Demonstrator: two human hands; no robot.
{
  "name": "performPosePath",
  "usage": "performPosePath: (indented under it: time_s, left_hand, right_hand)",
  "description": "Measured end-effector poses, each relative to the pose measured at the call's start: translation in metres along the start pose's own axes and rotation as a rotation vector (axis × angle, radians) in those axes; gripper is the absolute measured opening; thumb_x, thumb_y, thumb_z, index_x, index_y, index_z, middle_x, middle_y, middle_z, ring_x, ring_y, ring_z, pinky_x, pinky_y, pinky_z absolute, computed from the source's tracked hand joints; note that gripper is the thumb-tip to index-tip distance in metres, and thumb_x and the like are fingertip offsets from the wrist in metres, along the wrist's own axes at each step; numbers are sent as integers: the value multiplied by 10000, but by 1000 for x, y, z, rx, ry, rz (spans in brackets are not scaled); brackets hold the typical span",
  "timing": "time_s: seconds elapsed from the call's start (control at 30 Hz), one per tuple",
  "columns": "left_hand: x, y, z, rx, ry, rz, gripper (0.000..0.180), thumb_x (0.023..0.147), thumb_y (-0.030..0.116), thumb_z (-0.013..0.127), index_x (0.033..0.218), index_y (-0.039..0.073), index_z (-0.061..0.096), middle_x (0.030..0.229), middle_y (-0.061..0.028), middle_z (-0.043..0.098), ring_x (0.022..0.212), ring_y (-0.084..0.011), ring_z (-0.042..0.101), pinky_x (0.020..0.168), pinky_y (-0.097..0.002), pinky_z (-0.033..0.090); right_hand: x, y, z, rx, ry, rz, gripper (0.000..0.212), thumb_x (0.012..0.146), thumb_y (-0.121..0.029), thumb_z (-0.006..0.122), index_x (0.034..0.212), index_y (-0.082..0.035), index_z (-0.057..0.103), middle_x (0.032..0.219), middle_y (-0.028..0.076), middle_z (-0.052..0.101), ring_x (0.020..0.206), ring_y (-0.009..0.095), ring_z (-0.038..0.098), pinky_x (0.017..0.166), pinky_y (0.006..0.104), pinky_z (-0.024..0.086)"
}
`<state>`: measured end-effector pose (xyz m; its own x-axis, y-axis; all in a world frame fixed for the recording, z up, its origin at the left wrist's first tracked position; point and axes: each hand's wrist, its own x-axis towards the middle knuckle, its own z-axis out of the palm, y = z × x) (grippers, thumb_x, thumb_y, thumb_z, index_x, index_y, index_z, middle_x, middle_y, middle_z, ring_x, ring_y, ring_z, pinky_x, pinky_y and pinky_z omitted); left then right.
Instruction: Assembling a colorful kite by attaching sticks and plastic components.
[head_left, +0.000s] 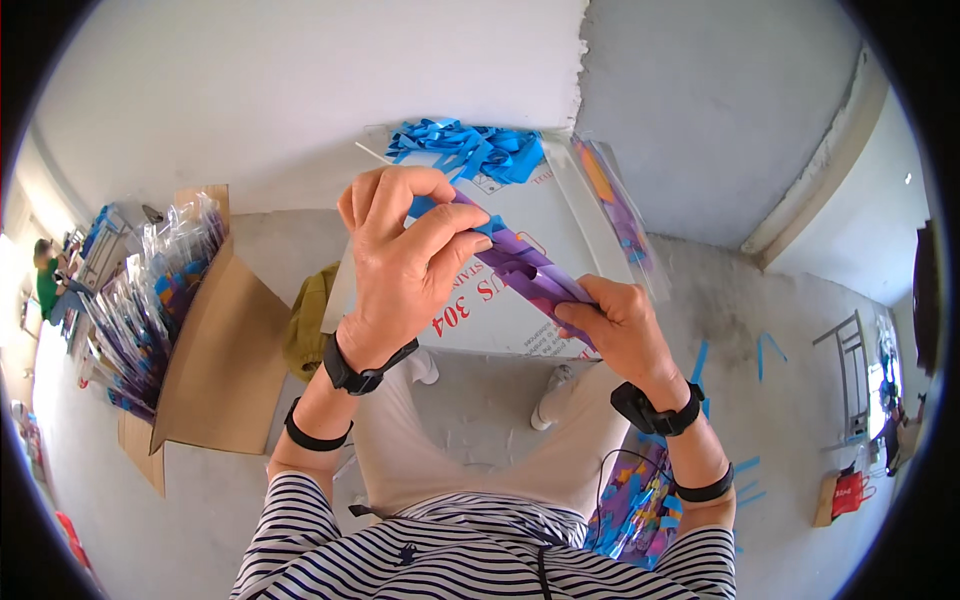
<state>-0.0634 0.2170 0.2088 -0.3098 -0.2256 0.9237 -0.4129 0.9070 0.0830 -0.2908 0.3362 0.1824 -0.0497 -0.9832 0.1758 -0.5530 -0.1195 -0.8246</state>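
Above a white board-topped table [570, 225], I hold a long, narrow, folded purple piece [530, 275] slantwise between both hands. It looks like thin printed sheet or fabric; its exact kind I cannot make out. At its upper left end, thumb and forefinger of my left hand [395, 255] pinch a blue strip [492, 226] against the purple. My right hand [632, 335] is closed round the lower right end, thumb on top. A tangled heap of blue strips [470, 148] lies at the table's far edge. On the table's right side rests a purple-and-orange item in a clear sleeve [620, 210].
To my left stands an open cardboard box [220, 360] packed with clear-sleeved colourful items [150, 310]. Olive cloth [312, 322] sits between box and table. Beside my right thigh is a purple patterned pile [632, 500]. Blue strips [747, 474] lie on the floor. Far left is a person in green [48, 280].
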Motion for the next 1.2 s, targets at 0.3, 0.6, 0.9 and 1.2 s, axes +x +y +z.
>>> performPosePath:
  time_s: [0.3, 0.6, 0.9, 1.2]
  left_hand:
    - [3, -2, 11, 31, -160, 89, 159, 737, 212, 842, 787, 163, 699, 1053, 17, 571, 1047, -251, 478, 988, -493, 302]
    - [5, -2, 20, -104, -314, 32, 159, 737, 83, 803, 755, 98, 646, 1172, -42, 617, 1196, -319, 493, 1017, -491, 315]
    - [-17, 11, 41, -26, -248, -164, 297, 697, 61, 838, 846, 89, 583, 1210, -62, 612, 1268, -347, 510, 1076, -683, 268]
    - [-120, 69, 90, -1465, -162, -1524, 551, 833, 58, 801, 1298, 55, 506, 1185, -88, 652, 1055, -193, 628, 940, -339, 498]
  right_hand:
    - [-8, 15, -3, -3, 90, -30, 156, 915, -67, 698, 820, 33, 626, 622, 115, 605, 537, 163, 512, 528, 333, 426]
    - [-15, 22, -9, -28, 74, -9, 170, 912, -96, 690, 818, 33, 630, 618, 143, 601, 526, 248, 540, 534, 354, 437]
    - [-22, 43, -1, 138, -35, 233, 131, 897, -85, 703, 884, 45, 691, 638, 99, 648, 565, 149, 629, 548, 327, 469]
    - [-36, 98, 20, 690, -7, 534, 167, 907, -81, 693, 892, 85, 714, 724, 96, 694, 587, 166, 660, 573, 285, 538]
